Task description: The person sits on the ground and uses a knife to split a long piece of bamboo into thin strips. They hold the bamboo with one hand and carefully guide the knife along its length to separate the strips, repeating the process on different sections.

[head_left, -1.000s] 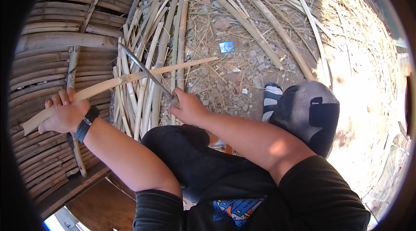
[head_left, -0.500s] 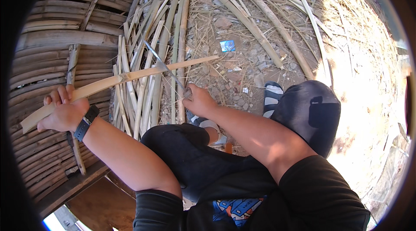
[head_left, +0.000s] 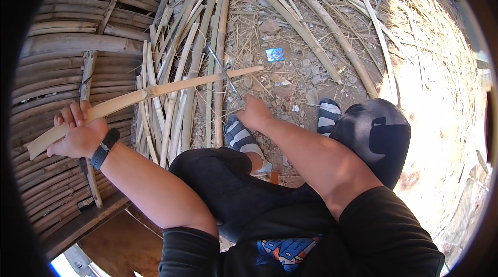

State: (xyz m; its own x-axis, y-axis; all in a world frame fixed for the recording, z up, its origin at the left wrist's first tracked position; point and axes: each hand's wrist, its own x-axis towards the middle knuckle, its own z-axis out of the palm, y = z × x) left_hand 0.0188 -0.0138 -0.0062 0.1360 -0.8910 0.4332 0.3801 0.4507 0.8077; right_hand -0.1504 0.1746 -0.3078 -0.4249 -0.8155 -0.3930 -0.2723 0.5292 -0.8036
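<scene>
A long pale bamboo strip (head_left: pixel 179 84) runs from the left toward the middle, its thin end far right. My left hand (head_left: pixel 83 134), with a dark band on its wrist, is closed around the strip near its wide end. In my right hand (head_left: pixel 256 114) is a narrow-bladed knife (head_left: pixel 223 71), gripped by its handle, which my fingers mostly hide. The blade crosses the strip near the thin end. Whether its edge bites into the bamboo, I cannot tell.
A split-bamboo wall (head_left: pixel 49 46) stands along the left. Beside it lies a pile of bamboo strips (head_left: pixel 195 61). Longer bamboo pieces (head_left: pixel 342 43) spread over the littered ground farther off, near a blue packet (head_left: pixel 274 55). My sandalled feet (head_left: pixel 241 137) rest close by.
My right hand has moved right and slightly nearer, drawing the knife along toward the strip's thin end. My left hand and the strip have hardly shifted.
</scene>
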